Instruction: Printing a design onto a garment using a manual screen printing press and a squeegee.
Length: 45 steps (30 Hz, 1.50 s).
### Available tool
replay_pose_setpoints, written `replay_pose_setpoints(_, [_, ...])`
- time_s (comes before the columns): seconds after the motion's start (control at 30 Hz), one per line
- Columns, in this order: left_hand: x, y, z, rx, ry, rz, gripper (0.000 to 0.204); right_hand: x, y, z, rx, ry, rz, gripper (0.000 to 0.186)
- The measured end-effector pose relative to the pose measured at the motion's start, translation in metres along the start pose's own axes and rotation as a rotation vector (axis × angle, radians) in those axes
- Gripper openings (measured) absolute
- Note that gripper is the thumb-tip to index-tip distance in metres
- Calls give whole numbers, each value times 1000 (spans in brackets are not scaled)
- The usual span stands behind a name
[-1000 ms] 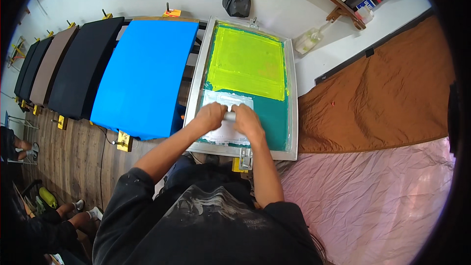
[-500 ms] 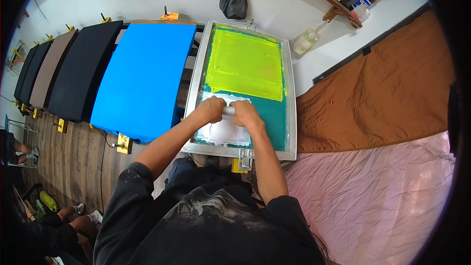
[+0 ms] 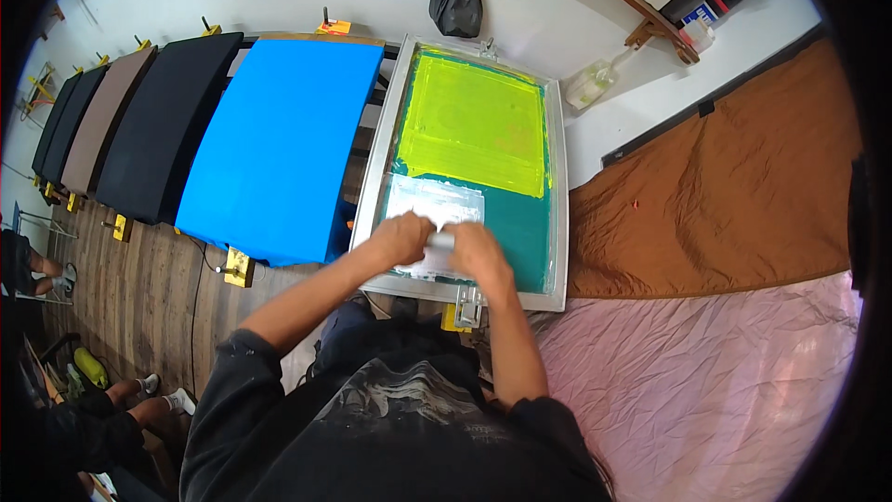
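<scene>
Both my hands grip a pale squeegee over the near part of a metal-framed printing screen (image 3: pixel 559 195). My left hand (image 3: pixel 404 238) is closed round its left side, my right hand (image 3: pixel 476 249) round its right. Between them a bit of the squeegee (image 3: pixel 440 240) shows; its blade is hidden beneath my hands. White ink (image 3: pixel 423 195) lies on the green mesh (image 3: pixel 516 237) around and beyond my hands. A yellow-green ink patch (image 3: pixel 478 121) covers the far part of the screen. A metal clamp (image 3: pixel 468 305) holds the near edge of the frame.
Left of the screen stands a board covered in blue fabric (image 3: pixel 288 144), then black (image 3: pixel 167 121) and brown (image 3: pixel 110 121) ones. Brown cloth (image 3: pixel 706 177) and pinkish sheeting (image 3: pixel 697 372) spread on the right. A black bag (image 3: pixel 456 5) hangs behind. Seated people's legs (image 3: pixel 139 400) show lower left.
My hands and the squeegee have moved nearer to my body along the screen. More white ink shows beyond them. The whole view has shifted slightly.
</scene>
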<state>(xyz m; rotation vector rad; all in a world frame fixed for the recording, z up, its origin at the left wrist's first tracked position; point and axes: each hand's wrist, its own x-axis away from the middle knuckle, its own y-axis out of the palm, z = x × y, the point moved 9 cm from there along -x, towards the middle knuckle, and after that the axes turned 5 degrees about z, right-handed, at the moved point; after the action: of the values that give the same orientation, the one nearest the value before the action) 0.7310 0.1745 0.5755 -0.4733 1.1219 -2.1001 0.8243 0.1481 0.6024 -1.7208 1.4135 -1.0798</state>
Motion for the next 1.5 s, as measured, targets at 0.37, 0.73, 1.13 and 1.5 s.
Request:
replay_pose_setpoints(0.37, [-89,12,-38,-218,44,-190,19,-92,8,39,223,87,-218,33])
replay_pose_setpoints(0.73, [-76,0,-27,-324,-55,-156,20,-79,7,35,293,209,-247,31])
replay_pose_setpoints(1.13, [-16,13,-3,-202,-140,-79,19,-15,21,20,226,221,-150,33])
replay_pose_setpoints(1.5, [12,15,16,-223,-63,-117,17,14,31,12,236,214,-212,32])
